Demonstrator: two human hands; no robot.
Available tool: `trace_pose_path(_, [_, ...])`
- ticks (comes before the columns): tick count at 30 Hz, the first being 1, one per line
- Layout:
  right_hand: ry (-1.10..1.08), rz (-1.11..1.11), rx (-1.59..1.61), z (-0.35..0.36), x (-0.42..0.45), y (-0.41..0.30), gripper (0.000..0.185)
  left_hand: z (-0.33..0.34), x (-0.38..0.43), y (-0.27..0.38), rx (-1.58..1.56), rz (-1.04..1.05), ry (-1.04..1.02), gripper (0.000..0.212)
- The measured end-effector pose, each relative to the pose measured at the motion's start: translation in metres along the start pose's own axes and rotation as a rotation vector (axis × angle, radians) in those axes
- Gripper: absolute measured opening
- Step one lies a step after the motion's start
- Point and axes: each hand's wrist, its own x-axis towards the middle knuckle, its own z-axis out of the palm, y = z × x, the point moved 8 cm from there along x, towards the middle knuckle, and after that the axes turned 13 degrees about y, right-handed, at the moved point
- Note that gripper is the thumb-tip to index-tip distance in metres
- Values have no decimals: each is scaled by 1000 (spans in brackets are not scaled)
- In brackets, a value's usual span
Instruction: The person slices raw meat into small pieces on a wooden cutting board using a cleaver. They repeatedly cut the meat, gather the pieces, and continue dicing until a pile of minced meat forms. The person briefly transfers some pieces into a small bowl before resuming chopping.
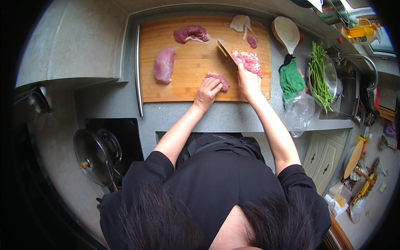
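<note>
My left hand [206, 92] rests its bent fingertips on a small slab of raw meat [223, 83] near the front edge of the wooden cutting board [190, 62]. My right hand [249, 82] grips a kitchen knife, its handle hidden in my fist. The knife's blade [227, 53] points away from me, beside a heap of cut pink and white meat [250, 62]. Two larger raw pieces lie on the board: a pale pink block [164, 65] at left and a darker chunk [190, 33] at the back. A whitish strip [240, 23] and a small dark red piece [252, 42] sit back right.
Right of the board lie a ladle-shaped scoop [287, 32], a green cloth [292, 78] and a clear plastic bag [300, 109]. Green beans [320, 75] span a metal bowl [332, 70] by the sink faucet [372, 68]. A glass-lidded pan [93, 156] stands on the left cooktop [129, 137].
</note>
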Motion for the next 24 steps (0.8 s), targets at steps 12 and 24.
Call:
trace_pose_path(12, [-160,-346,-99,-47,-65,-24,24,-3,5,-2,-10,-53,3,22])
trace_pose_path(24, [-111,-379,-64,-26,-46,-35,20,2,3,-5,5,-62,19,22])
